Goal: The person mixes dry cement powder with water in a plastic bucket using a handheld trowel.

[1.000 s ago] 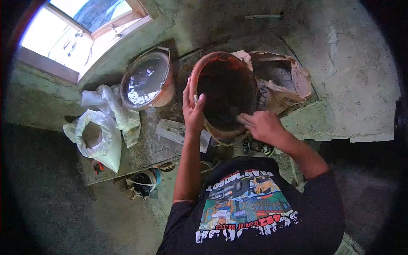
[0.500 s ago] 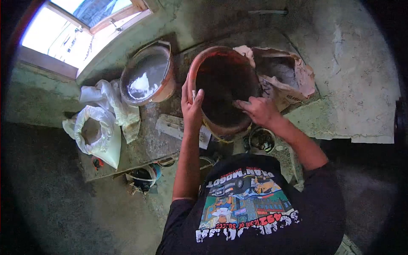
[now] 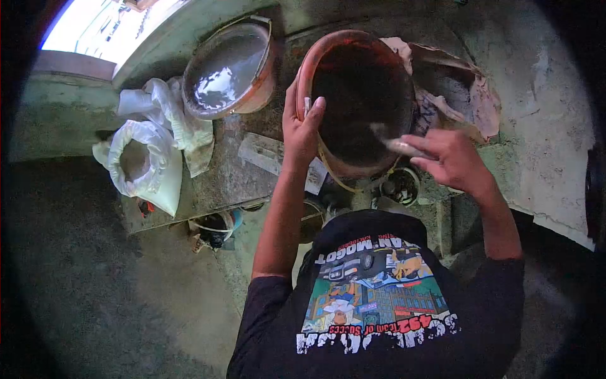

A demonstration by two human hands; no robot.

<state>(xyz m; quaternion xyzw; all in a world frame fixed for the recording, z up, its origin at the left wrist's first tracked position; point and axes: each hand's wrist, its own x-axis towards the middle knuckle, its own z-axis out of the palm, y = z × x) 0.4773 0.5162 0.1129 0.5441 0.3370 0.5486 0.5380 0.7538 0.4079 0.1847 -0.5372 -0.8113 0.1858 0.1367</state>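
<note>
While left fingers (image 3: 317,108) clasp the orange tub (image 3: 307,71) beside a torn paper bag (image 3: 488,108), right fingers (image 3: 432,144) clench a small tool (image 3: 403,148).

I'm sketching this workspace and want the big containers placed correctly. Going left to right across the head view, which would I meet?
Open white sack, bucket of liquid, orange-rimmed tub, torn-open paper bag.

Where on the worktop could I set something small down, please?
Room seems free on the worktop, between the white sacks and the pale board. Around the tub it is crowded: left hand on its rim, right hand and paper sack close beside it.
</note>
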